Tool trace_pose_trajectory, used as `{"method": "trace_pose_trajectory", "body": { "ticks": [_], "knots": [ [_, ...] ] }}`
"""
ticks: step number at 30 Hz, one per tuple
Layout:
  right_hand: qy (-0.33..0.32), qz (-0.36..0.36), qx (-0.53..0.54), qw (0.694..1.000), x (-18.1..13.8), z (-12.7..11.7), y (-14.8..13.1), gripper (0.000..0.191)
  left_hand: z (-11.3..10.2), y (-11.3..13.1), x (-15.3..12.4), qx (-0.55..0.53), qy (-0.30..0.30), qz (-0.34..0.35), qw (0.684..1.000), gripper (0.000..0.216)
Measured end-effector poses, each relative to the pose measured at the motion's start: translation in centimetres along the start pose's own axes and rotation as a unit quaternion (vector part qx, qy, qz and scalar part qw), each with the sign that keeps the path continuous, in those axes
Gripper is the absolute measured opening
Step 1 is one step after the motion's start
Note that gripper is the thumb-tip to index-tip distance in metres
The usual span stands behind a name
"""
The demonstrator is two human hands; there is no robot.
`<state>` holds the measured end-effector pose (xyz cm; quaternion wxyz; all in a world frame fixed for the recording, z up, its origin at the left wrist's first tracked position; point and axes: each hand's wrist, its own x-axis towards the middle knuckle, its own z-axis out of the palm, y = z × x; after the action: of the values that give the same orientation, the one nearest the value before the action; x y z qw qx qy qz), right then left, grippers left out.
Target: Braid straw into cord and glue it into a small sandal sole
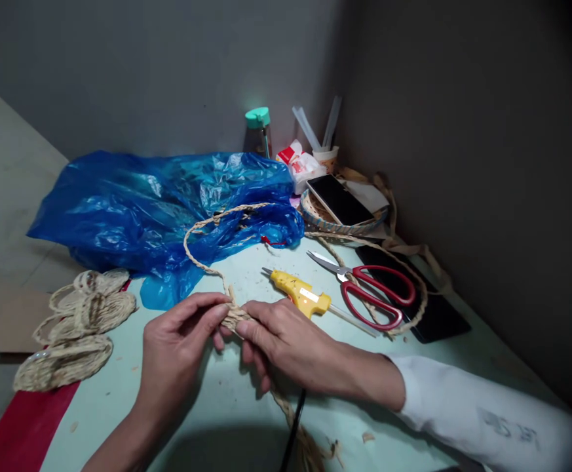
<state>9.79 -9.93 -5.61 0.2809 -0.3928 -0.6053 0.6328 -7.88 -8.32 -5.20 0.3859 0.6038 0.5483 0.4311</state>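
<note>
Between my two hands is a small bundle of braided straw cord, folded into side-by-side rows. My left hand pinches its left end with thumb and fingers. The right hand grips the other end, thumb on top. From the bundle one strand of the cord runs up in a loop to the blue plastic bag. More braid hangs below my right hand toward the table's front edge. Just beyond the right hand lies a yellow glue gun with a glue stick in its back.
Red-handled scissors lie partly over a black tablet-like slab. Behind them a phone rests on a round basket. Small woven straw slippers sit at the left. A green-lidded bottle stands at the back by the wall.
</note>
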Motion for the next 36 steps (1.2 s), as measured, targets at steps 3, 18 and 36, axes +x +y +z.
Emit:
{"method": "trace_pose_trajectory", "body": {
  "ticks": [3, 18, 36],
  "knots": [
    [0.001, 0.012, 0.027, 1.000, 0.1, 0.2, 0.3, 0.027, -0.5, -0.3, 0.7, -0.062, -0.014, -0.019, 0.998, 0.028],
    [0.086, -0.088, 0.076, 0.989, 0.1, -0.1, 0.0, 0.019, -0.5, 0.8, 1.1, -0.255, 0.112, -0.034, 0.960, 0.021],
    [0.136, -0.158, 0.160, 0.965, 0.0, -1.0, -0.4, 0.026, -1.1, 0.7, 2.0, -0.198, 0.104, -0.022, 0.974, 0.022]
  ]
}}
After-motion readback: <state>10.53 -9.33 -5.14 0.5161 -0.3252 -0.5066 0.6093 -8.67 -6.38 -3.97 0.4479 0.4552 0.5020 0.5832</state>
